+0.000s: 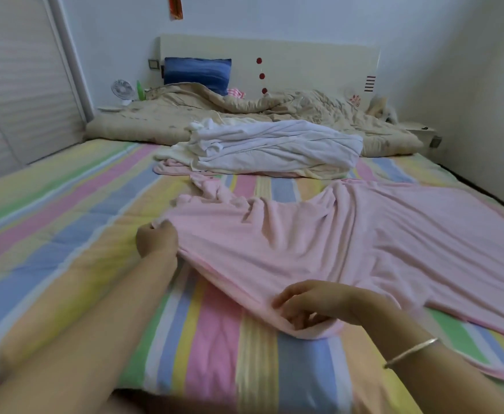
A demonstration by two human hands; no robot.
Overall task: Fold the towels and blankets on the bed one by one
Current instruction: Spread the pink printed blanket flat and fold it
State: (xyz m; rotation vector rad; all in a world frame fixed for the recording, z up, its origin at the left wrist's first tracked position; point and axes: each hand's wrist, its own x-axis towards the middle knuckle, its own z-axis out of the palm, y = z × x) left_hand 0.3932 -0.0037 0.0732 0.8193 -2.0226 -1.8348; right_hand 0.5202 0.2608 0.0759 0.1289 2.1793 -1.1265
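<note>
Soft fleecy pink blanket [349, 234] spread rumpled, center-right on striped bed [65, 219]. Left hand [156, 239] fisted round its left corner; right hand [313, 303] pinches near edge (bracelet on wrist).

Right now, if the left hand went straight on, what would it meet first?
Probably the left hand meets the bunched part of the pink blanket it grips; beyond that, the white towel pile. Depth unclear.

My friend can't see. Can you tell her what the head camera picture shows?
A person's left grip and right grip pinch the edge of a pink blanket spread on a striped bed. A rumpled pile of white towels lies beyond it, before a beige quilt.
</note>
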